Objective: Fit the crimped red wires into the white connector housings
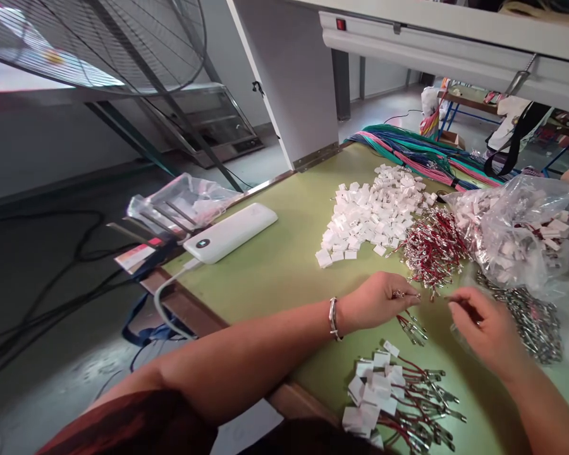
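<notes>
My left hand (379, 298), with a bracelet at the wrist, is closed on a bunch of short wires with metal terminals (412, 330); their ends stick out below the fingers. Close to its right, my right hand (490, 325) has thumb and fingers pinched together; what they hold, if anything, is too small and blurred to name. Just beyond both hands lies a heap of short red wires with metal ends (436, 243). Nearer me is a group of red wires with white connector housings (377, 388) and metal clips. A pile of metal terminals (533, 322) lies partly behind my right hand.
Loose white housings (374, 208) are heaped mid-table. A clear plastic bag (526, 221) of white parts stands at the right. Long coloured wires (417, 155) lie at the back. A white power bank (232, 232) with a cable sits near the left edge; a fan (123, 44) stands beyond.
</notes>
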`<action>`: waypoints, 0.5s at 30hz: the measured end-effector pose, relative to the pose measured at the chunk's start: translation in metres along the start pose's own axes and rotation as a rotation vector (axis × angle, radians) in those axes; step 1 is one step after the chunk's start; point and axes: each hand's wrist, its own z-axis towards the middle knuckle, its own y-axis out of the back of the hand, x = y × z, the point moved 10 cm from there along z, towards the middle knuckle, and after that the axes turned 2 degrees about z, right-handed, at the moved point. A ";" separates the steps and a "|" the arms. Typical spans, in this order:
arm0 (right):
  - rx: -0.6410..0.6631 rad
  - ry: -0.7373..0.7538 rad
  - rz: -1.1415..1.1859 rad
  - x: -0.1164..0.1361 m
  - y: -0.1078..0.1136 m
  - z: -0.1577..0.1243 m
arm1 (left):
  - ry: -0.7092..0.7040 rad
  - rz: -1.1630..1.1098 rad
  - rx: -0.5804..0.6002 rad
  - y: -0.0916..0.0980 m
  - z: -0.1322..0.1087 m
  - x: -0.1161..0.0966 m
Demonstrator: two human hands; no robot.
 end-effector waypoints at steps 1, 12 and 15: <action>-0.019 0.039 0.047 0.013 -0.007 -0.002 | -0.021 0.016 0.009 -0.001 -0.001 -0.003; -0.094 0.075 0.108 0.027 -0.019 -0.006 | -0.133 0.087 0.066 -0.007 -0.003 -0.014; -0.018 0.096 0.120 0.031 -0.022 -0.005 | -0.243 0.260 0.069 -0.007 -0.007 -0.022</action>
